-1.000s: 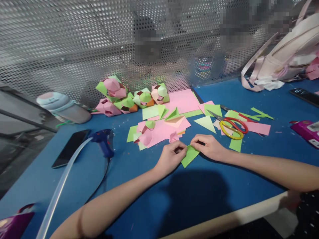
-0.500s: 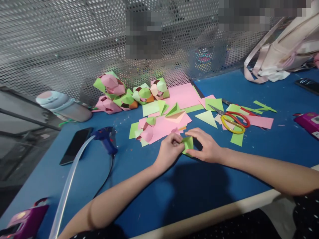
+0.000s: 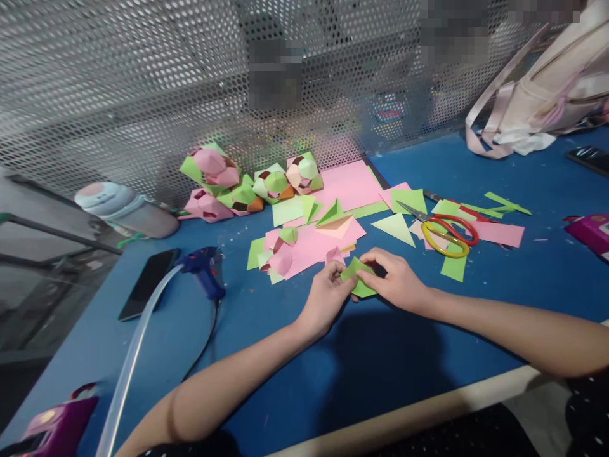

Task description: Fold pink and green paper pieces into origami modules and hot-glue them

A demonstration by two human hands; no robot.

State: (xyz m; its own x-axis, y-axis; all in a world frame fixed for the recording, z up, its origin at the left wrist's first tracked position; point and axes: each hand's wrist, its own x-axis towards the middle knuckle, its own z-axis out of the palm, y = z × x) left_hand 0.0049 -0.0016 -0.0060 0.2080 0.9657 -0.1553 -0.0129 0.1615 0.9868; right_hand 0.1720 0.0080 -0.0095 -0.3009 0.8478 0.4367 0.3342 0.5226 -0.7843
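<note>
Ok, head view, only one there is. Landmark = scissors (image 3: 427,223) on the blue table (image 3: 380,368).

- Green paper (image 3: 362,287): left of the scissors and nearer the person, held between both hands, low over the table. Can't tell if its lower edge touches the surface.
- Left hand (image 3: 326,298): thumb and forefinger pinch the paper's left corner, the other fingers curled under.
- Right hand (image 3: 397,282): fingers pressed together and bent over the paper's top right, thumb underneath, so it pinches too.

Change: a second ago the paper lay flat on the table as a long pointed shape, with the fingertips pressing its upper edge. Half a second ago it was lifted and bunched between the hands. Now it shows as a smaller, doubled-up shape with a raised flap on the left. My read is that a fold has gone in and both hands are holding it closed. The hands have closed in on each other, with hardly any gap left.

Rest, relative to the scissors:
- Pink sheets (image 3: 314,244) with loose green triangles: left, just beyond the hands.
- Folded pink and green paper shapes (image 3: 247,184): far left, against the mesh panel (image 3: 143,76).
- Glue gun (image 3: 205,273), phone (image 3: 148,284), bottle (image 3: 126,209): well to the left.
- Bag (image 3: 547,101): behind and to the right.
</note>
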